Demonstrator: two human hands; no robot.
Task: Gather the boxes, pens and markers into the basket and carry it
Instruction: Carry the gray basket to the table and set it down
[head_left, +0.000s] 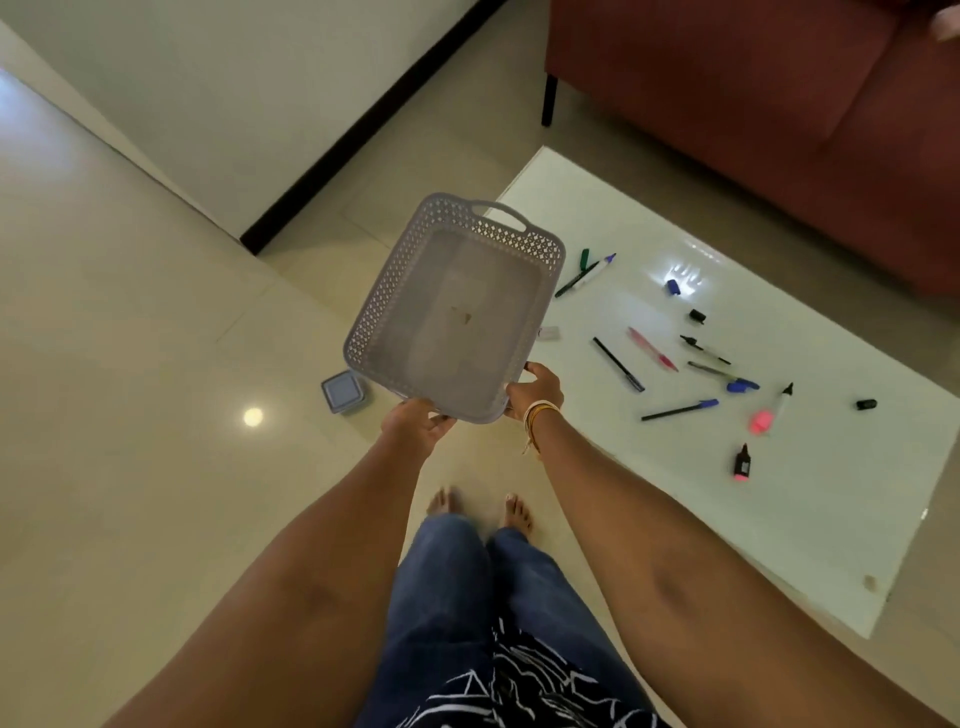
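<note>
Nearest the camera, both forearms reach forward over bare feet on the tiled floor (156, 312); the left hand (415, 423) is curled around the near left corner of the basket (395, 312), fingers under the rim, and the right hand (535, 389) is closed on the near right corner, thumb over the edge; the basket hangs in the air, tipped so that its empty bottom faces the camera, its far handle pointing away.

Just beyond the left hand, a small blue box (343, 393) with its lid on sits on the floor, partly behind the basket's corner; to the right, the low white counter (779, 545) carries the scattered writing things: a black pen (618, 364), a pink pen (652, 349), a blue-capped pen (680, 410), a pink highlighter (742, 462), loose caps, and farther off a green marker (576, 275) beside a blue-tipped marker (597, 270); behind all stands a dark red sofa (779, 104).

Nothing is gathered yet, by my reading; the risks start here. The grip holds only one short end, so a loaded basket could sag or twist out of the fingers; the tilt would let anything dropped in roll straight out. Uncapped markers may stain the counter or the basket; loose caps are easy to miss; the floor box, half hidden, could be overlooked or kicked.
</note>
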